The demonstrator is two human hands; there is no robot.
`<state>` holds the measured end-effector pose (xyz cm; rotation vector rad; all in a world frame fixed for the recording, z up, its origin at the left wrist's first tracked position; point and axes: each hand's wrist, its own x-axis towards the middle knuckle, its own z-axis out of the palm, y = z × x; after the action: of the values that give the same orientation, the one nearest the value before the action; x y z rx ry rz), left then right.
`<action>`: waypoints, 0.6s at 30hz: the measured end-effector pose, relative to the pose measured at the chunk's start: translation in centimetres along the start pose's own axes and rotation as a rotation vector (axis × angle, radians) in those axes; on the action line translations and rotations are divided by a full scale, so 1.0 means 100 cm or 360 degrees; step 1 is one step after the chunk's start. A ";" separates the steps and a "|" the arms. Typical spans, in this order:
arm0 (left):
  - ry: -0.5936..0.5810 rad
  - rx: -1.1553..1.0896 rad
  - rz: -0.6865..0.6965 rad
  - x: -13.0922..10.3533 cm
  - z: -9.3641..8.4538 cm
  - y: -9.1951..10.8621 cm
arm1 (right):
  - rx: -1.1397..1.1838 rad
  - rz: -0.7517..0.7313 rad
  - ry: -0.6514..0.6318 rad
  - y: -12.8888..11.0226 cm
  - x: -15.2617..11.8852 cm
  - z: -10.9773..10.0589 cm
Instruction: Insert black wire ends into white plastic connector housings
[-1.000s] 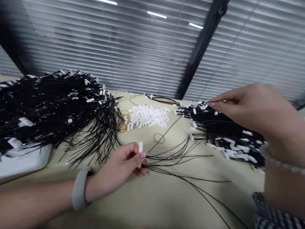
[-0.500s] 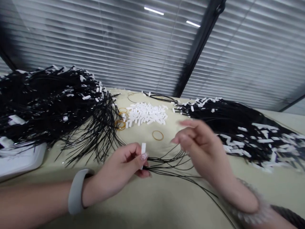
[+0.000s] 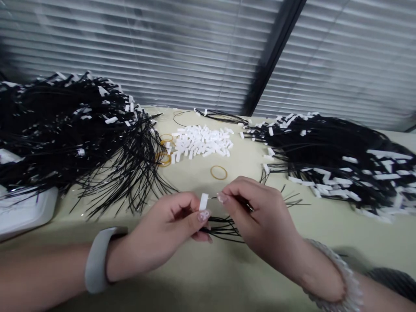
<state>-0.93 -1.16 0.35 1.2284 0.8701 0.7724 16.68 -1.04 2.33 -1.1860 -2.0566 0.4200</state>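
Between the thumb and fingers of my left hand is a white plastic connector, held upright with its top showing. Several black wires run from it to the right, below my other hand. My right hand pinches one thin black wire close to its end. The tip of that wire points at the upper right side of the connector and seems to touch it. Whether it sits inside cannot be made out. The rest of the wire is hidden behind my right fingers.
A pile of loose white connectors lies beyond my hands, with a yellow rubber band nearer. Large bundles of black wires with white connectors lie left and right. A white tray stands at the left, window blinds behind.
My right hand has come left and down to the connector, now pinching a wire at it. My left hand keeps its hold on the connector. The view has shifted slightly.
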 end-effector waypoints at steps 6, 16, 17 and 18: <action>-0.0020 0.0001 0.0006 0.000 0.000 0.000 | -0.0045 -0.0007 0.0038 0.000 0.002 0.000; -0.0064 0.0055 0.0023 -0.002 -0.001 0.000 | -0.0260 -0.0459 0.0221 0.006 -0.002 0.005; -0.0079 0.0066 0.0027 -0.002 -0.001 -0.001 | -0.0312 -0.0522 0.0231 0.007 -0.003 0.006; -0.0093 0.0073 0.0034 -0.002 0.000 -0.001 | -0.0353 -0.0575 0.0240 0.007 -0.004 0.007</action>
<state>-1.04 -1.30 0.29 1.2962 0.8319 0.7332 16.75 -0.94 1.22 -0.9080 -2.1644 -0.0691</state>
